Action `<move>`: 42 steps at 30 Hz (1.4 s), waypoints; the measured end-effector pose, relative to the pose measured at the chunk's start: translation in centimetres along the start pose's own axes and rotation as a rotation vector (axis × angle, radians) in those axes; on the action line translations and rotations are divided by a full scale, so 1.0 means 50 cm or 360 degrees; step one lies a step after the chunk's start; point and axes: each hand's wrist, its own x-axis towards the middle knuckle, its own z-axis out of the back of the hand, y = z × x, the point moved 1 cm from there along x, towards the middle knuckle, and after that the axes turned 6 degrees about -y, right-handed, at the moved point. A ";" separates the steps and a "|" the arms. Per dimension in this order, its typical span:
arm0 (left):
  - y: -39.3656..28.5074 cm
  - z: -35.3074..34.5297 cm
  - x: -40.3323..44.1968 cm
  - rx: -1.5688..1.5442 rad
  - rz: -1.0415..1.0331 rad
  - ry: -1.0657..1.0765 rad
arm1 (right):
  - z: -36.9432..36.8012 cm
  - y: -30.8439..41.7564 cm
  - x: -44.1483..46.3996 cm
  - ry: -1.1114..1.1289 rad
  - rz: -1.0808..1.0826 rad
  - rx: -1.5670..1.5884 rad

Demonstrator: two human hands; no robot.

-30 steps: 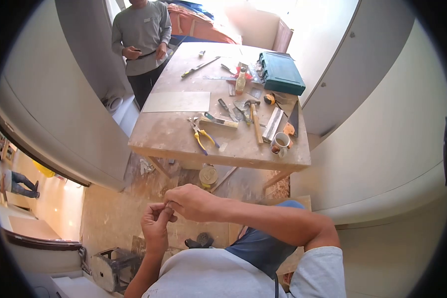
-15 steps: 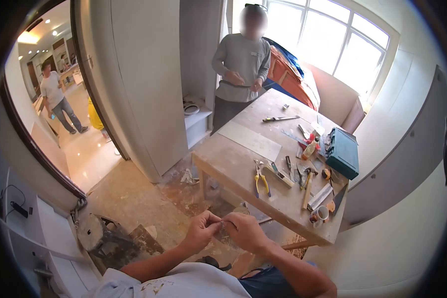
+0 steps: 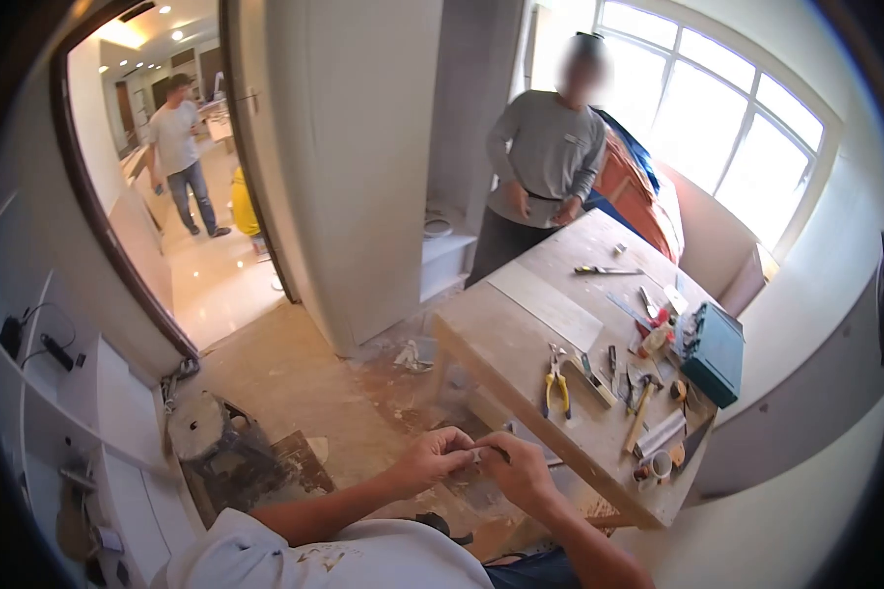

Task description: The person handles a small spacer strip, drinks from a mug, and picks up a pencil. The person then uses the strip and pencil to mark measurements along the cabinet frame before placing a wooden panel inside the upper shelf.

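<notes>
My left hand (image 3: 432, 459) and my right hand (image 3: 517, 469) meet in front of my body, thumbs and fingertips pinched together. Between the fingertips shows something small and pale, too tiny to name. Both hands are in the air, just off the near left side of the wooden table (image 3: 462, 319). Closest to them on the tabletop lie yellow-handled pliers (image 3: 557, 383), a small level (image 3: 592, 381) and a hammer (image 3: 641, 412). A clear plastic cup (image 3: 658, 463) stands at the near right corner.
A teal toolbox (image 3: 714, 355) sits at the table's right edge, by a handsaw (image 3: 607, 271) and several tools. Across the table stands a person in grey (image 3: 550, 157). A dusty round-topped stool (image 3: 201, 427) is on the floor left. Another person (image 3: 177, 137) stands beyond the doorway.
The whole view has shifted, so table and room appear further right. My hands stay pinched together. The person in grey has lowered their hands towards the table edge.
</notes>
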 end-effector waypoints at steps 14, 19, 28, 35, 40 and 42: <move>0.045 0.004 -0.021 0.0119 -0.0386 -0.0092 | -0.021 0.013 0.007 0.0053 0.0049 -0.0171; 0.038 0.009 -0.038 0.0091 -0.0343 -0.0185 | -0.029 0.043 0.004 0.0106 0.0041 0.0022; 0.016 0.024 -0.060 0.0271 -0.0393 -0.0273 | -0.025 0.116 -0.012 0.0101 0.0111 0.0086; 0.001 0.013 -0.081 0.0754 -0.0774 -0.0466 | -0.037 0.019 0.037 0.0094 0.0714 -0.0220; -0.004 0.006 -0.072 0.0666 -0.0709 -0.0435 | -0.039 0.039 0.022 0.0002 0.0492 -0.0177; -0.002 0.007 -0.069 0.0619 -0.0654 -0.0409 | -0.038 0.024 0.022 0.0034 0.0448 -0.0169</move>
